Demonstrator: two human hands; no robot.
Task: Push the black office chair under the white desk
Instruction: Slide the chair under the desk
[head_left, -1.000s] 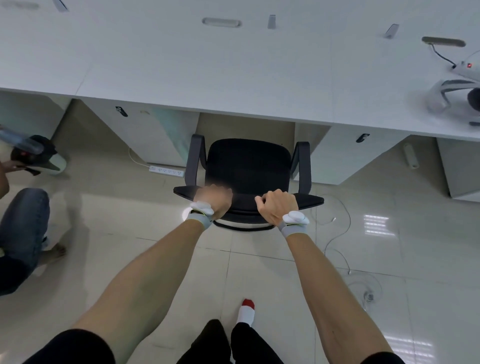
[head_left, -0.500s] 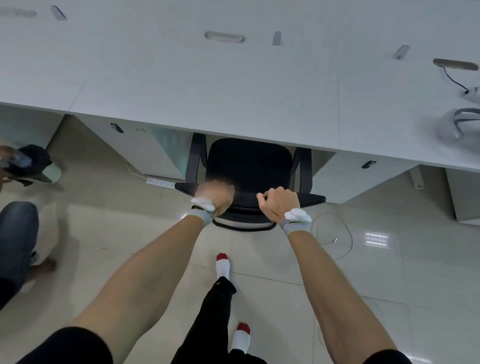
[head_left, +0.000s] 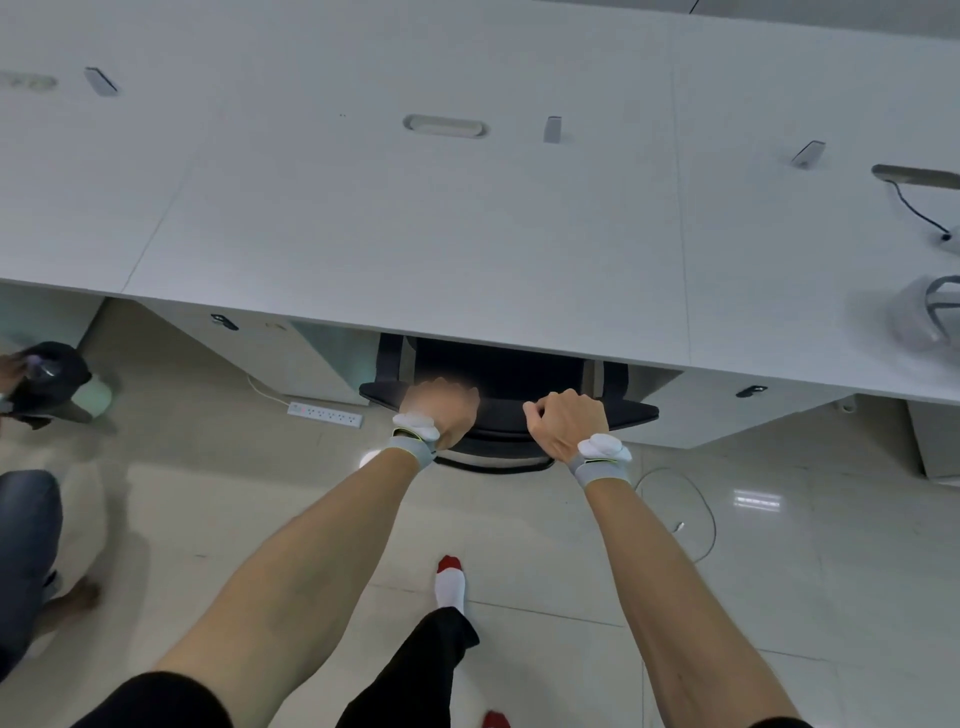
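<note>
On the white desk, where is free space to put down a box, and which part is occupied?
The white desk is bare in front of the oval cable slot, over the black office chair, and leftward. The right end is crowded: a black cable and a white headset-like device.

The person wore black short sleeves, black trousers and white socks with red toes. Each wrist carried a grey band (head_left: 413, 451) with a rounded white pod (head_left: 602, 446) and a thin yellow-green edge.
</note>
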